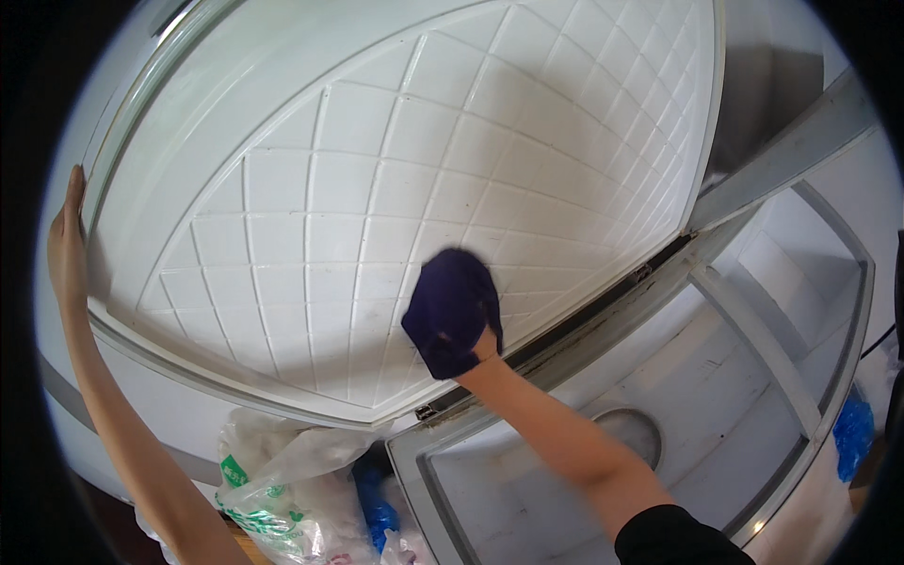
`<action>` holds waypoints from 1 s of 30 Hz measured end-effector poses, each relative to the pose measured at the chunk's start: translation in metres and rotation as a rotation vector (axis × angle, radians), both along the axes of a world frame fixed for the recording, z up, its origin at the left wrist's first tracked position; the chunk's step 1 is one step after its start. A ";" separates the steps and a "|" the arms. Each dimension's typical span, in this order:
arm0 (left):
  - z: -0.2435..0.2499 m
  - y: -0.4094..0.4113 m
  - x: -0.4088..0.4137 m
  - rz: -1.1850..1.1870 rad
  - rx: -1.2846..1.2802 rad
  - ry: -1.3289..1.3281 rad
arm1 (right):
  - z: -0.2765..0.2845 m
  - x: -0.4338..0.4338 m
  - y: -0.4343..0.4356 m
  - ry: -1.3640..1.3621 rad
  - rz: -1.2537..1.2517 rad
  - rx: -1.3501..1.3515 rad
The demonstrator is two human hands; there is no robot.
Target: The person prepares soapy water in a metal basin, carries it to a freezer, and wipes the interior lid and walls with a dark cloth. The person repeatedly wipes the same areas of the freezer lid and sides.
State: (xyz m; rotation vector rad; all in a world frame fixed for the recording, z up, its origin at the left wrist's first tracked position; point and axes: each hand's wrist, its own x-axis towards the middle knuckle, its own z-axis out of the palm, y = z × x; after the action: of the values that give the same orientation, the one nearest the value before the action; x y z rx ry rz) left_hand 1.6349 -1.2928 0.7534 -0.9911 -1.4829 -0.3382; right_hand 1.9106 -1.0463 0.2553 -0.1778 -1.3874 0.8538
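A large white appliance lid or door (pixel 339 176), its inner face ribbed in a diamond grid, stands open before me. My left hand (pixel 69 247) is at its far left edge, fingers along the rim by the seal. My right hand (pixel 486 346) holds a dark purple cloth (pixel 455 307) against the lower part of the ribbed panel, and the cloth covers most of the fingers. Below my right arm lies the appliance's grey-white interior (pixel 678 395), with a divider (pixel 763 346) and a round recess (pixel 631 434).
A dark hinge gap (pixel 593 307) runs between lid and body. Clear plastic bags with green print (pixel 282 487) and a blue bag (pixel 378 501) lie at the lower left. Another blue bag (pixel 853 431) is at the right edge.
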 end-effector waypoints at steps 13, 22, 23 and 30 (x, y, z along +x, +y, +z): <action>-0.004 0.002 0.013 0.063 0.037 -0.046 | 0.116 0.036 -0.004 0.198 0.031 -0.322; -0.006 0.001 0.018 0.008 0.039 -0.075 | 0.116 0.048 -0.013 -0.365 -0.393 -0.251; -0.004 -0.001 0.017 0.006 0.033 -0.055 | 0.109 0.042 -0.011 -0.167 -0.218 -0.294; -0.005 0.012 0.021 -0.026 0.038 -0.086 | 0.050 0.037 0.008 -0.455 -0.815 0.303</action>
State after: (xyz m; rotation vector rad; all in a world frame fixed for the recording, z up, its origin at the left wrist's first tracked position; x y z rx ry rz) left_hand 1.6558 -1.2804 0.7486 -0.9770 -1.5367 -0.4308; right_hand 1.9474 -1.0379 0.3051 -0.6782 -1.6482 -0.0886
